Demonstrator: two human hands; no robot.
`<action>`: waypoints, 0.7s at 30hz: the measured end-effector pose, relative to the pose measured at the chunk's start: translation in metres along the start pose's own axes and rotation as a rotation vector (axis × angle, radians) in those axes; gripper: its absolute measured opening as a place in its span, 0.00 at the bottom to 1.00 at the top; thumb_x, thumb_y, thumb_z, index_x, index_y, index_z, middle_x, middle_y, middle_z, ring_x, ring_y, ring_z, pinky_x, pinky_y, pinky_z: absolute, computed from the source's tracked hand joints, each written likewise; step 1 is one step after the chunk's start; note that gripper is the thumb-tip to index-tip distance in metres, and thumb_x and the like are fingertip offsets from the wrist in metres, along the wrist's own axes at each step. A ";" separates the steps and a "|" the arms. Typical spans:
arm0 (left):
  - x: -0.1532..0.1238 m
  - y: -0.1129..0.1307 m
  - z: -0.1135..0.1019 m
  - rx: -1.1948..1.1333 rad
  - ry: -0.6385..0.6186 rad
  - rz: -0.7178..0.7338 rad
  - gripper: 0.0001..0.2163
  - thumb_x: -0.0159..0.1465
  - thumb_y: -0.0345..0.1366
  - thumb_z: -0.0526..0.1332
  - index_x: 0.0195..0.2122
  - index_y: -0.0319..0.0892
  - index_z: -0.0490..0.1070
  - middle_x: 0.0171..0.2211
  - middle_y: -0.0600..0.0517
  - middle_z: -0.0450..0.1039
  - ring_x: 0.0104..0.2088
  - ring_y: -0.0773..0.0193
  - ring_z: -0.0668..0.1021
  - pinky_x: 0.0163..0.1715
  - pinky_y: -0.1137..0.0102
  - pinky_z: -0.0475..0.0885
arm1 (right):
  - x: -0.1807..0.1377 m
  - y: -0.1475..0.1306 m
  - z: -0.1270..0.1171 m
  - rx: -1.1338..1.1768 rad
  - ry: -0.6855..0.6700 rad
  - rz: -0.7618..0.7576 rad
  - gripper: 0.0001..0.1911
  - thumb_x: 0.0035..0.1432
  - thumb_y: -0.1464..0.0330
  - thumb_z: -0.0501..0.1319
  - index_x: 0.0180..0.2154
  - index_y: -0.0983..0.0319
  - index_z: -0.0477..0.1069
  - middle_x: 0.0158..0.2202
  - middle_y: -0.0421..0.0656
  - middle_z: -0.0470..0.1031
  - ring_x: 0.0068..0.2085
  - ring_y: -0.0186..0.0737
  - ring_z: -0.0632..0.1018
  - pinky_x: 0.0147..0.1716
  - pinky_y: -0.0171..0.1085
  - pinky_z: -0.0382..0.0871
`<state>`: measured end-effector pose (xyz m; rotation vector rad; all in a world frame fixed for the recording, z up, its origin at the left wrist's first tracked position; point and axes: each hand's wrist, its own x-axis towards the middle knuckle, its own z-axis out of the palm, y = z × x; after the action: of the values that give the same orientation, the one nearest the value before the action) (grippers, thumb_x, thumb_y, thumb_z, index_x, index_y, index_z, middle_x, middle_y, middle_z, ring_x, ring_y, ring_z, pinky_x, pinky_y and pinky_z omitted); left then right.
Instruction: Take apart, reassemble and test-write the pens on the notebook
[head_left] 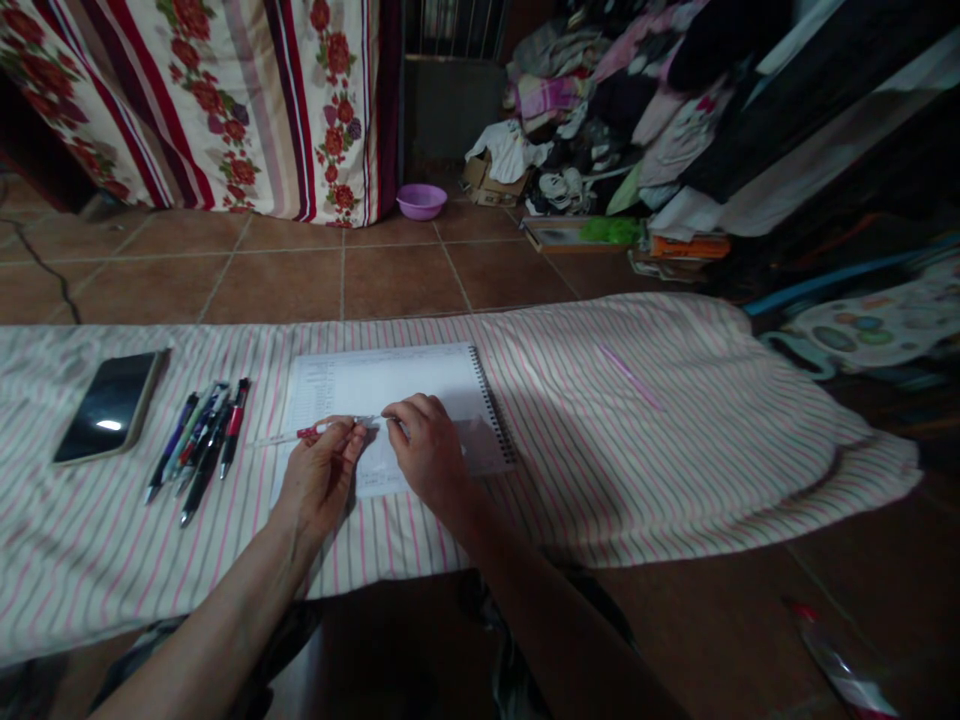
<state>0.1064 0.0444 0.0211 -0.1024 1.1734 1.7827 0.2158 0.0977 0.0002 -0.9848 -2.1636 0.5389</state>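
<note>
A slim pen (306,432) with a clear barrel and a red part is held roughly level above the notebook. My left hand (316,478) is closed round its middle, thumb and fingers pinching it. At the pen's right end, the fingertips of my right hand (426,440) pinch the narrow tip; the exact part between them is too small to make out. Under both hands lies an open spiral notebook (405,370), its page mostly white with a printed column at the left and its black coil on the right.
Several pens (202,445) lie bunched left of the notebook, beside a dark-screened phone (109,405). A thin pink stick (631,378) rests on the striped cloth (570,470) at right. Beyond, on the tiled floor, are a purple basin (421,202) and piled clothes (555,95).
</note>
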 end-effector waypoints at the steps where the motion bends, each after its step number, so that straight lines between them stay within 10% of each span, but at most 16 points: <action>1: 0.000 0.000 0.000 -0.001 0.002 0.002 0.10 0.56 0.16 0.54 0.22 0.34 0.66 0.22 0.54 0.68 0.24 0.74 0.74 0.25 0.82 0.74 | 0.000 -0.001 0.000 0.017 0.006 0.012 0.07 0.55 0.75 0.56 0.34 0.62 0.72 0.33 0.45 0.72 0.39 0.42 0.70 0.40 0.39 0.65; 13: -0.004 0.004 0.003 -0.005 -0.020 -0.002 0.11 0.57 0.17 0.54 0.21 0.34 0.66 0.21 0.55 0.68 0.22 0.74 0.75 0.25 0.82 0.74 | 0.011 0.005 -0.004 1.095 -0.057 0.667 0.08 0.47 0.68 0.61 0.32 0.62 0.74 0.26 0.38 0.72 0.25 0.29 0.67 0.26 0.33 0.60; 21: -0.005 0.004 0.002 -0.023 -0.081 0.027 0.09 0.56 0.18 0.56 0.22 0.35 0.65 0.20 0.56 0.68 0.21 0.74 0.75 0.24 0.82 0.73 | 0.011 -0.002 -0.008 1.328 -0.139 0.751 0.10 0.42 0.66 0.65 0.32 0.62 0.75 0.26 0.38 0.71 0.25 0.27 0.65 0.27 0.32 0.58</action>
<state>0.1070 0.0424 0.0271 -0.0279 1.1015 1.8077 0.2154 0.1057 0.0113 -0.8694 -0.9528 2.0464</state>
